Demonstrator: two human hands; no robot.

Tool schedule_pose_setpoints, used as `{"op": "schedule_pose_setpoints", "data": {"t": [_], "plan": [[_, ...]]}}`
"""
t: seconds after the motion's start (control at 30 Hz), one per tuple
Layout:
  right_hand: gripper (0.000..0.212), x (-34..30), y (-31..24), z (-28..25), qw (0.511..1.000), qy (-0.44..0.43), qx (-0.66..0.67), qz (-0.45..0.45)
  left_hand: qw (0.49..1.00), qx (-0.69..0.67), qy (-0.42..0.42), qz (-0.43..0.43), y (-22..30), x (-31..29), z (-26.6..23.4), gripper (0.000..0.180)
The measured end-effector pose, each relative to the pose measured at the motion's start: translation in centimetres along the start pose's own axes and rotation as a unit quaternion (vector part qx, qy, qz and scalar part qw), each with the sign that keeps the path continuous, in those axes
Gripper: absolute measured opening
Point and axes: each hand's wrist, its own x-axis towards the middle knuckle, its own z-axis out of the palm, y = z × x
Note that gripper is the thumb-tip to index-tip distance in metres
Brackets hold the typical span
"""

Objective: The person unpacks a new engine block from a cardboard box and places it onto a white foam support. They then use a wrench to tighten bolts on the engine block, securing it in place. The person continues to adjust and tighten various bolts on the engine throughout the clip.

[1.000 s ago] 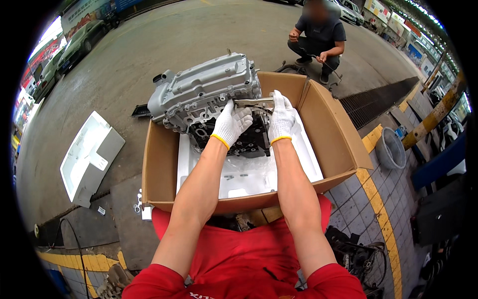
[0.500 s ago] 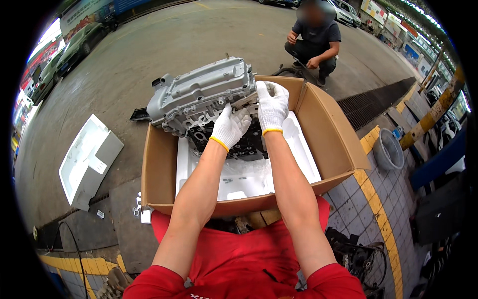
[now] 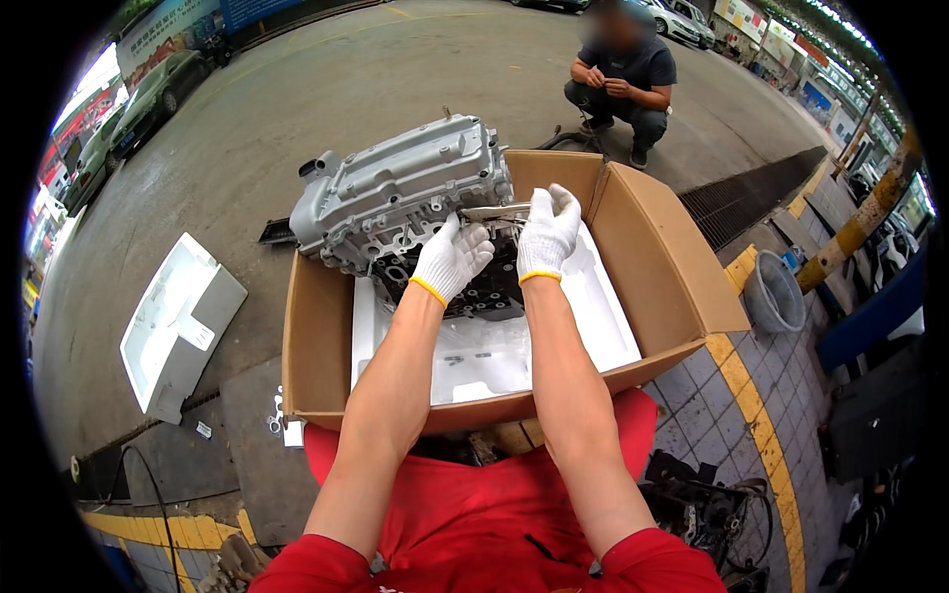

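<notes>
A grey engine with a ribbed valve cover sits tilted at the far side of an open cardboard box; its black lower block shows beneath. My left hand, in a white knit glove, is at the engine's near side. Its thumb is raised and its fingers stretch to the right. The gloved right hand pinches the right end of a thin, flat grey metal strip. That strip lies level along the engine's near side, its left end close to my left thumb; its exact kind is unclear.
White foam lines the box. Another foam piece lies on the floor at left. A person crouches beyond the box, fingers together. A grey bucket stands at right near a striped pole. Dark parts lie low right.
My right hand has moved slightly right and down from the engine's upper edge, and more of the metal strip shows. The crouching person has brought both hands together.
</notes>
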Motion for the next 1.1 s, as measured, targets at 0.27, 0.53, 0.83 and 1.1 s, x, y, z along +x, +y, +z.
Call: {"op": "schedule_pose_setpoints", "data": {"t": [0.27,0.53,0.83,1.1], "plan": [[0.033,0.7,2.6,-1.0,0.987,0.008,0.132,0.089,1.000,0.024,0.003,-0.019,0.4,-1.0,1.1,0.032],[0.039,-0.8,-1.4,0.0,0.999,-0.026,0.004,-0.042,0.993,0.099,0.051,0.045,0.9,0.3,0.6,0.019],[0.034,-0.3,0.1,0.3,0.999,0.000,0.033,-0.016,0.988,0.136,0.053,0.059,1.0,0.2,0.7,0.018],[0.041,-1.0,-1.1,-0.1,0.999,0.002,-0.019,-0.045,0.985,0.137,0.060,0.083,0.4,1.0,-0.4,0.020]]}}
